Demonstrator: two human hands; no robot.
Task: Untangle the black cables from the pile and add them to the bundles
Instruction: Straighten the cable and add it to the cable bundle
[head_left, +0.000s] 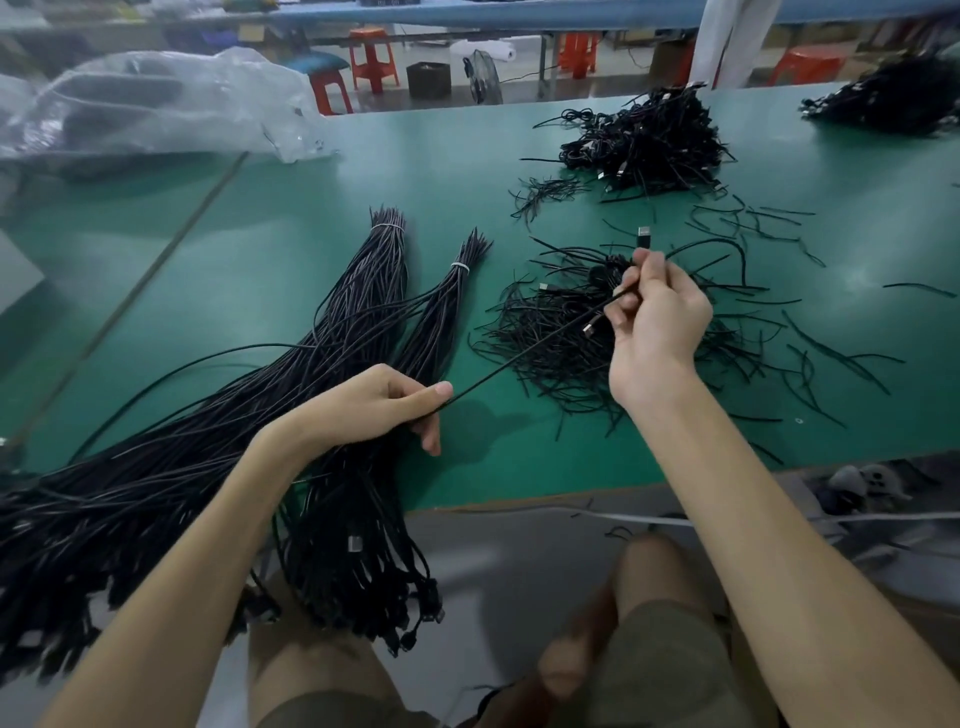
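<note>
We log both hands raised over the green matte surface (260, 234), with one thin black cable (519, 358) pulled taut in a straight line between them. The left hand (374, 410) grips the lower stretch of it, fingers curled round, thumb laid along the top, just above the bundles. The right hand (657, 322) pinches the same cable near its far end between thumb and fingertips, its other fingers loosely curled. The cable's black rectangular plug (644, 236) sticks up just above those fingertips. We also note a silver-tipped connector (589, 327) just beside the right palm; we cannot tell which cable it belongs to.

The right hand sits over the tangled pile (550, 338) of black cables and short strands, which lies on the surface right of centre. We see short black ties (753, 223) scattered around and beyond it.

Left of the pile two long bundles of black cables lie side by side. The large bundle (371, 291) is bound near its far tip with a pale tie (387, 226). The slimmer bundle (451, 283) is bound with a white tie (460, 266). The near ends of both spill over the front edge of the surface, plugs hanging by the person's knee.

Further back we mark a heap of coiled black cables (649, 140), a dark heap (893, 98) at the far right corner, and a crumpled clear plastic bag (156, 104) at far left. Orange plastic stools (371, 57) stand on the floor behind.
</note>
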